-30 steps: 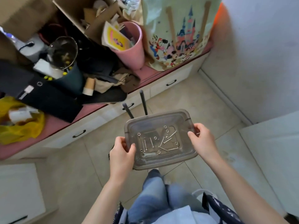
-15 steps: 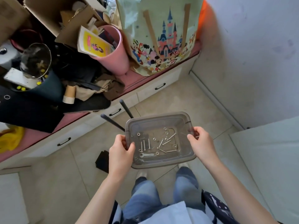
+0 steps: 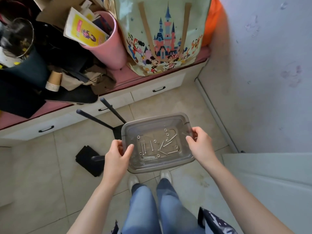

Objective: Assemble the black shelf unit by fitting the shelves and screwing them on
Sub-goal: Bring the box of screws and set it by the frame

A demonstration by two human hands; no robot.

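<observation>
Hands: both grip the box, one at each short end.
Left hand (image 3: 116, 155): thumb hooked over the left rim, fingers curled on the outside.
Right hand (image 3: 200, 143): thumb and fingers pinch the right rim.
Box (image 3: 154, 116): clear plastic, held level above the floor (image 3: 50, 179), in front of the person's legs.
Screws (image 3: 169, 140): loose on the box bottom, with small washers and a flat spanner.
Shelf unit: two black poles (image 3: 96, 120) stick up just behind the box; black flat pieces (image 3: 84, 157) lie on the floor to its left.
Tabletop (image 3: 152, 77): pink, carries a printed bag (image 3: 162, 36) and a pink bin (image 3: 109, 46).
</observation>
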